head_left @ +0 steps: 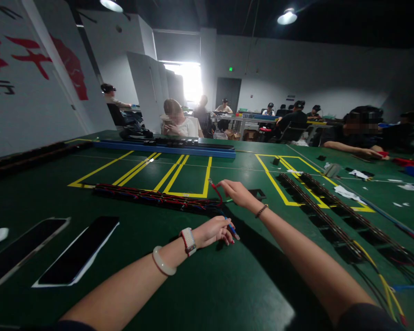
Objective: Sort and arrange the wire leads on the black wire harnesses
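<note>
A long dark wire bundle (141, 195) with red strands lies across the green table before me. My right hand (239, 193) is at its right end, thumb and forefinger closed on a red wire (218, 195). That wire curves upward to a metal tip just left of the fingers. Nearer to me, my left hand (214, 232) has its fingers curled about a blue wire (230, 225), whose metal end sticks out to the right. A short green wire (228, 200) shows beside my right hand.
Two dark wire assemblies (324, 211) run diagonally at the right, with yellow wires (382, 280) trailing. Flat black panels (79, 250) lie at the left. A blue rail (165, 149) spans the back. White scraps (350, 194) lie at the right. People sit beyond the table.
</note>
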A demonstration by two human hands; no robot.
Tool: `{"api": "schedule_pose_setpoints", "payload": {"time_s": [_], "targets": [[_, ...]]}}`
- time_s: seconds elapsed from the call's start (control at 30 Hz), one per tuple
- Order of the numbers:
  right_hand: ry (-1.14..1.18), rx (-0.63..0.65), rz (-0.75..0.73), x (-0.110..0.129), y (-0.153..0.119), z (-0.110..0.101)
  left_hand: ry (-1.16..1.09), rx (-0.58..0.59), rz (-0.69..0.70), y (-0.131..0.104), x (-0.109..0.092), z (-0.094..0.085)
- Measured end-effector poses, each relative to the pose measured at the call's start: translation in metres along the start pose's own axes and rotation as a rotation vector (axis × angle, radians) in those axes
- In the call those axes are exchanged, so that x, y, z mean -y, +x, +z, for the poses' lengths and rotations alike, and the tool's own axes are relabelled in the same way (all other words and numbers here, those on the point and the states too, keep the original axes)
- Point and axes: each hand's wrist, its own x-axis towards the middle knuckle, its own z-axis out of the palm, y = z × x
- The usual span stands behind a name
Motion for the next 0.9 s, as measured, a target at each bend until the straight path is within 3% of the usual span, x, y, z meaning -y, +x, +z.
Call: {"api": "schedule_pose_setpoints", "payload": {"time_s": [0.1, 0.23, 0.37, 0.5, 0.63, 0.9], "targets": [[-0.084, -0.145, -0.008, -0.027, -0.024, 0.003, -0.005, 0.006, -0.002, -0.001, -0.001, 0.000], [-0.298, -0.195, -0.104, -0.054, -0.047, 0.029, -0.021, -0.043, 0.007, -0.001, -0.001, 0.001], [-0.345, -0.170, -0.155, -0.065, -0.054, 0.049, -0.073, -0.121, -0.013, -0.002, -0.005, 0.004], [-0.341, -0.177, -0.117, -0.065, -0.054, 0.051, -0.024, -0.227, -0.007, -0.006, -0.014, 0.008], [-0.327, -0.187, -0.098, -0.063, -0.056, 0.049, 0.243, -0.244, -0.055, -0.013, -0.028, 0.007], [-0.317, -0.172, -0.089, -0.058, -0.057, 0.047, 0.933, -0.155, -0.120, -0.020, -0.050, -0.013]]}}
